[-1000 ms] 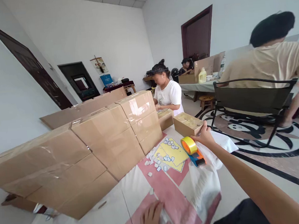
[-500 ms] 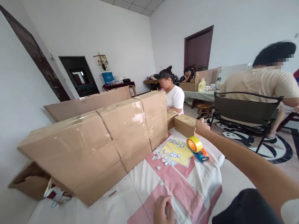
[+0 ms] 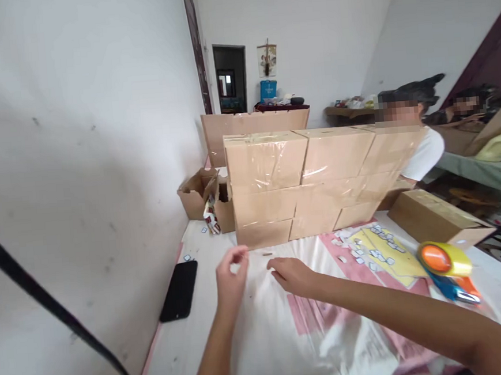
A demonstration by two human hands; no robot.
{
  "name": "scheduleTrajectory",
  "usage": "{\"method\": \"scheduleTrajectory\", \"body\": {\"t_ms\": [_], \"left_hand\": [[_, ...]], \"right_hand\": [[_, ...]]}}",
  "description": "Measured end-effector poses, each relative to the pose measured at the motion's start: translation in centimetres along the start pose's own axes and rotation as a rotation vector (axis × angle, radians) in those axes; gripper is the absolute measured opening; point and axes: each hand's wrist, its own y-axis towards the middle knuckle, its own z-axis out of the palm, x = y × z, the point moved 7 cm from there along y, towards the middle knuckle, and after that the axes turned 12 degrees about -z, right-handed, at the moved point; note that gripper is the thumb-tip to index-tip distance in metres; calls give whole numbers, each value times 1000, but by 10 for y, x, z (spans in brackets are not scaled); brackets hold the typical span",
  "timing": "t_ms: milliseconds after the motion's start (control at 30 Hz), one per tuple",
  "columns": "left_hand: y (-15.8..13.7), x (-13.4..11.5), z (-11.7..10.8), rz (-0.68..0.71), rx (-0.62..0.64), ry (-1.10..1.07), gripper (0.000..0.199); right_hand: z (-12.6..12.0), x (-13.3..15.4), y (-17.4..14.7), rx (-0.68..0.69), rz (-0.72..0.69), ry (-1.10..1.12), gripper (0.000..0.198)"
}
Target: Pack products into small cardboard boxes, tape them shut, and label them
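Observation:
My left hand (image 3: 232, 274) is raised over the white and pink tablecloth (image 3: 262, 337), its thumb and forefinger curled into a ring. Whatever the pinch holds, if anything, is too small to make out. My right hand (image 3: 294, 276) points left towards it, fingers bent and drawn together; I cannot see anything between them. A gap separates the two hands. Just beyond the right fingertips lies a small brown scrap (image 3: 267, 254). Behind both hands rises a wall of stacked, taped cardboard boxes (image 3: 273, 203).
A black phone (image 3: 179, 291) lies left, beside the wall. On the right are a tape dispenser with yellow tape (image 3: 449, 261), a yellow sheet (image 3: 389, 249) strewn with small white pieces, and a closed carton (image 3: 439, 216). An opened box (image 3: 194, 197) stands back left. One person (image 3: 423, 151) sits behind the stack.
My view has swung left, bringing the phone into sight. My right hand has left the carton on the right and come across beside my left hand, which has moved forward towards the stack.

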Motion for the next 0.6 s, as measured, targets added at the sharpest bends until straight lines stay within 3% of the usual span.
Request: {"method": "scheduleTrajectory", "body": {"t_ms": [100,167,233,300,467,600], "left_hand": [[94,6,-49,-50,-258,122,28],[153,11,-65,-84,-345,236,44],[205,16,-71,-96,-327,362,56],[246,22,-73,-97,-229,492,61],[293,38,-78,-98,4,772,44],[278,35,-77,-11,34,866,25]], "right_hand": [[11,37,84,-112,-40,191,37],[18,50,143,-126,-37,239,48],[24,55,199,-135,1,277,60],[30,52,244,-153,93,314,69],[40,33,301,-209,286,427,91],[40,30,305,-262,238,548,107]]}}
